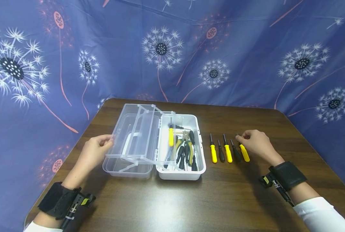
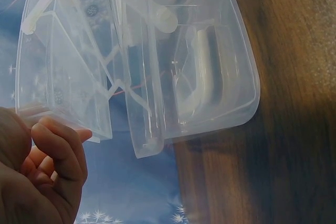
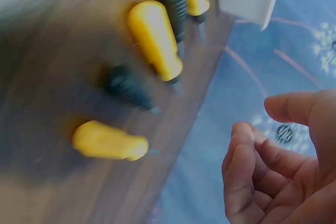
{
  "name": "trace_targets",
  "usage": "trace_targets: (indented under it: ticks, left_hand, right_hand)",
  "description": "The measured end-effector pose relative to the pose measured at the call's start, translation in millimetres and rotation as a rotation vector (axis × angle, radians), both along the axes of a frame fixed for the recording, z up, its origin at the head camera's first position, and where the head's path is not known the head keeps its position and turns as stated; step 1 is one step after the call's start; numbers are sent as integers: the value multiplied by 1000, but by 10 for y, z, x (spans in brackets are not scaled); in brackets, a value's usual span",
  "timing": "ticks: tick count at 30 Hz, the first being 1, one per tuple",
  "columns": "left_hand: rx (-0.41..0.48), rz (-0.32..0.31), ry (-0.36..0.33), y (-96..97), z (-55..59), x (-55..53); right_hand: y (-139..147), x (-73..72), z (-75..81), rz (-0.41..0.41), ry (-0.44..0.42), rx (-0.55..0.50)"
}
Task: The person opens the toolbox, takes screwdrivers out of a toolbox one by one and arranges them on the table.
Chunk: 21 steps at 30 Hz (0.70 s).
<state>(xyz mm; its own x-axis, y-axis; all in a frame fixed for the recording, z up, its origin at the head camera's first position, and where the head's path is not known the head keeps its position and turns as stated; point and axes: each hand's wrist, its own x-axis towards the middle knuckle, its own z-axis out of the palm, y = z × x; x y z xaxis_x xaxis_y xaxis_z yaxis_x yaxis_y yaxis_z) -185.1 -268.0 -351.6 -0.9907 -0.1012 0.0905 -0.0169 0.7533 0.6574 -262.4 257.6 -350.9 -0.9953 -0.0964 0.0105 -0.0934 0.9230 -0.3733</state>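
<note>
My left hand (image 1: 95, 149) pinches the outer edge of a clear plastic tray (image 2: 79, 93), which hangs on hinged arms over the opened clear lid (image 1: 127, 174) of a white toolbox (image 1: 179, 176). To the box's right, yellow and black screwdrivers lie in a row, tips pointing away. My right hand (image 1: 256, 143) hovers by the rightmost yellow screwdriver (image 1: 244, 153), next to a black screwdriver (image 1: 236, 153). In the right wrist view its thumb and fingers (image 3: 241, 150) are apart, with nothing between them.
Inside the toolbox lie pliers (image 1: 190, 154), a yellow-handled screwdriver (image 1: 171, 137) and several dark-handled tools. Everything stands on a brown wooden table (image 1: 219, 199). Behind it hangs a blue cloth (image 1: 117, 64) with dandelion prints.
</note>
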Motion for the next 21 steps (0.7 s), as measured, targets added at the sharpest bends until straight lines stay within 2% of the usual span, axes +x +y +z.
trace_targets:
  ticks: [6, 11, 21]
  left_hand:
    - [-4, 6, 14, 3, -12, -12]
    - [9, 1, 13, 4, -9, -13]
    - [14, 0, 10, 3, -6, -8]
  right_hand:
    - [-255, -74, 172, 89, 34, 9]
    - [-482, -125, 283, 112, 22, 8]
    - [-1001, -195, 302, 175, 46, -31]
